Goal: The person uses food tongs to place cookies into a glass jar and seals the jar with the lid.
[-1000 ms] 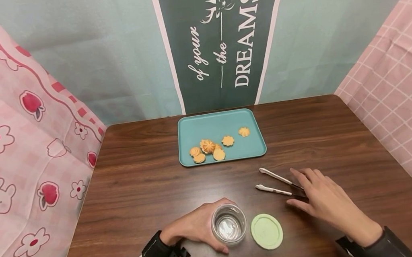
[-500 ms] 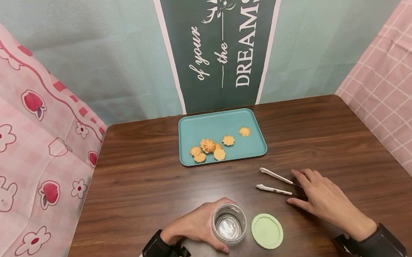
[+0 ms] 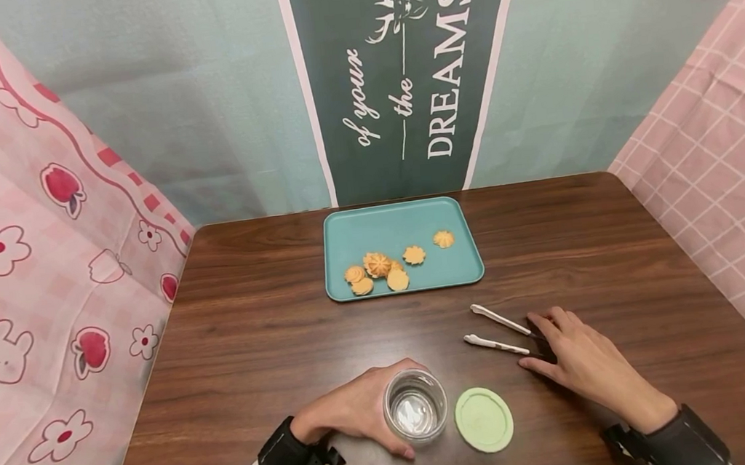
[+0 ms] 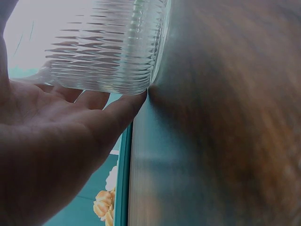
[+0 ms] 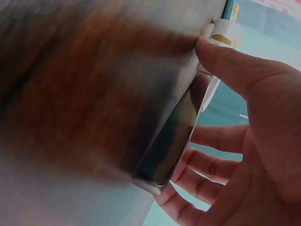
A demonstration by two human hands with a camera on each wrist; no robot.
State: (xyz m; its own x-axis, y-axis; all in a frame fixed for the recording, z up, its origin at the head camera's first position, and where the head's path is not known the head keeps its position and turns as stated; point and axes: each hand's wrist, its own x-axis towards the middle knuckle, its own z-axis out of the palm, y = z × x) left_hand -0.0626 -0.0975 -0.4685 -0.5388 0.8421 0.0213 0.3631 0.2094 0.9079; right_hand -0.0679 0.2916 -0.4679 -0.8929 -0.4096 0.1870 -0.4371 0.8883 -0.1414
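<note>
My left hand (image 3: 360,405) grips a clear jar (image 3: 415,408) that stands upright on the table with its mouth open. In the left wrist view the ribbed wall of the jar (image 4: 103,52) lies against my fingers. A light green round lid (image 3: 484,421) lies flat to the right of the jar. My right hand (image 3: 582,358) is around the metal end of tongs with white tips (image 3: 496,344), thumb on the near arm and index finger at the far one. The tongs (image 5: 174,136) lie on the table with their arms spread.
Behind the hands a teal tray (image 3: 385,228) sits near the table's back edge. It bears several butter cookies (image 3: 377,265), mostly toward its front left. Cloth curtains (image 3: 239,126) hang behind and beside the wooden table (image 3: 242,323).
The thumb and index finger of my right hand have drawn slightly closer together around the tongs. My left hand and the jar stay in place.
</note>
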